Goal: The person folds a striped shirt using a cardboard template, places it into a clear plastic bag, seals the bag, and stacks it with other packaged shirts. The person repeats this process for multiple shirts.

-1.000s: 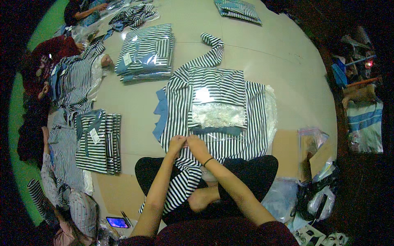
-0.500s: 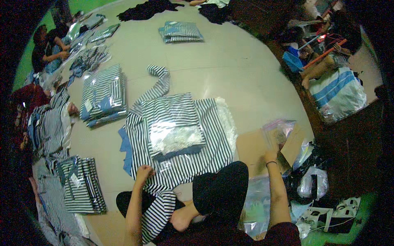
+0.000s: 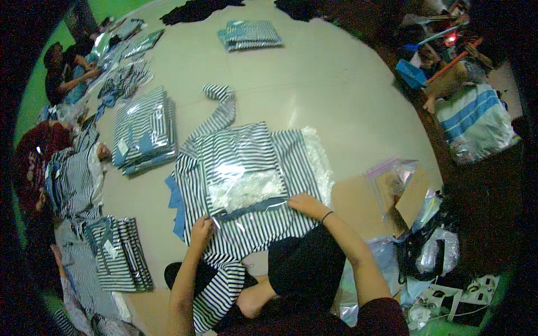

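A folded striped shirt in a clear plastic bag (image 3: 238, 157) lies flat in front of me, with white lace and a dark blue band toward its near end. Under it is spread a larger black-and-white striped shirt (image 3: 252, 232) with white lace along its right side. My left hand (image 3: 202, 231) is closed at the bag's near left corner. At the near right corner, my right hand (image 3: 307, 206) pinches the bag's edge. One sleeve (image 3: 216, 115) of the spread shirt stretches away on the far side; another lies over my lap.
Bagged striped shirts are stacked at left (image 3: 145, 131), near left (image 3: 119, 255) and far (image 3: 252, 35). Cardboard (image 3: 356, 204) with plastic bags (image 3: 392, 173) lies at right. People sit along the left (image 3: 61, 73) and far right; a white sack with a blue stripe (image 3: 476, 123) lies at right.
My right hand has come left from the plastic bags on the cardboard to the near right corner of the bagged shirt. My left hand has shifted slightly toward the bag's left corner.
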Tool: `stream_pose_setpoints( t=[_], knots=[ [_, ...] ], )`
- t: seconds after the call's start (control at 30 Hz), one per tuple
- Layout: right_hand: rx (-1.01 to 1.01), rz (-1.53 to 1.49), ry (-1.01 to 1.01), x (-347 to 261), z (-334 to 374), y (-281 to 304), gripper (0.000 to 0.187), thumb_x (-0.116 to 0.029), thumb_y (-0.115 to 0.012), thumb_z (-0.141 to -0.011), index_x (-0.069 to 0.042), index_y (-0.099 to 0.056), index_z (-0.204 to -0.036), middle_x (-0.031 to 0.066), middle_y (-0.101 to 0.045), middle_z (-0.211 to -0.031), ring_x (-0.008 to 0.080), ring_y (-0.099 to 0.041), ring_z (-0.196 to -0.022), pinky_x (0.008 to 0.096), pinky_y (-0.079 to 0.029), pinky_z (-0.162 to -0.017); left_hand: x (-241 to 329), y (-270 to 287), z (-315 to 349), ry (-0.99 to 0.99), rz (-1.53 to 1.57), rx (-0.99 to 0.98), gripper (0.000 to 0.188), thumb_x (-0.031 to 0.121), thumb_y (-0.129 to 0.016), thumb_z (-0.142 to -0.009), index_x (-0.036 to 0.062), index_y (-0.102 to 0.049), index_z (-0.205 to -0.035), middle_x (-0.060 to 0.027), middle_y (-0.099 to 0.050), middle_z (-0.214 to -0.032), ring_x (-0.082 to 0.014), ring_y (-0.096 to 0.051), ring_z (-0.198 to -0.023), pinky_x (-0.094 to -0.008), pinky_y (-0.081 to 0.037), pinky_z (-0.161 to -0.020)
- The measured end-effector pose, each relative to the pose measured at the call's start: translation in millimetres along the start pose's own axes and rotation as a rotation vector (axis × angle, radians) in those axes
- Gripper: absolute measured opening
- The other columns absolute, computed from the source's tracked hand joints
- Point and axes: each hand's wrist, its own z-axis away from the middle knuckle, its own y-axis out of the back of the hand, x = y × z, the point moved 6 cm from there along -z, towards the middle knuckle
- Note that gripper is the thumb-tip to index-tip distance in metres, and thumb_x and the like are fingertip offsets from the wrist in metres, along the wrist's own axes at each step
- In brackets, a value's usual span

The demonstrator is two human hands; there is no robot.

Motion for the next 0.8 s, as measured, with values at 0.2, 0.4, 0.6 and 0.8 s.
stream_pose_setpoints(
  t=[0.2,0.4,0.6,0.8],
  knots=[
    [-0.024,0.048,0.041,2.6,0.7,8.2,0.013,-0.008,-0.043,-0.072,-0.006,-0.046,-0.084,0.0078,-0.05,-0.076,0.0232,-0.052,-0.072,0.0329,-0.042,-0.062,7.9,-0.8,-0.6,-0.238,-0.136,-0.092,0.021,0.007,-0.06,-0.063,0.0031,-0.049,-0.08,-0.0111,-0.053,-0.081,-0.0267,-0.052,-0.074,-0.0352,-0.043,-0.062],
    [0.089,0.112,0.129,-11.0,0.2,9.3,0.016,-0.011,-0.043,-0.072,-0.01,-0.046,-0.088,0.003,-0.051,-0.09,0.0157,-0.05,-0.086,0.0288,-0.038,-0.074,22.5,-5.8,1.7,-0.545,-0.359,-0.018,0.016,0.01,-0.055,-0.065,0.0057,-0.051,-0.08,-0.0092,-0.053,-0.089,-0.0247,-0.051,-0.086,-0.0347,-0.041,-0.072],
    [0.12,0.165,0.166,-18.6,-0.2,16.4,0.01,-0.012,-0.045,-0.071,-0.009,-0.047,-0.08,0.0036,-0.051,-0.095,0.0158,-0.049,-0.09,0.0295,-0.038,-0.078,18.7,-4.4,3.0,-0.494,-0.327,-0.102,0.017,0.009,-0.051,-0.064,0.0035,-0.051,-0.081,-0.0097,-0.051,-0.093,-0.0255,-0.049,-0.091,-0.0351,-0.041,-0.078],
    [-0.239,-0.264,-0.059,-10.1,-6.1,1.1,0.017,-0.016,-0.047,-0.077,-0.003,-0.049,-0.087,0.0136,-0.052,-0.099,0.0269,-0.05,-0.091,0.0339,-0.041,-0.075,18.8,4.3,-4.4,-0.427,-0.117,-0.294,0.009,0.007,-0.047,-0.072,0.001,-0.045,-0.079,-0.0147,-0.055,-0.088,-0.0289,-0.055,-0.086,-0.0339,-0.045,-0.074]
  ],
)
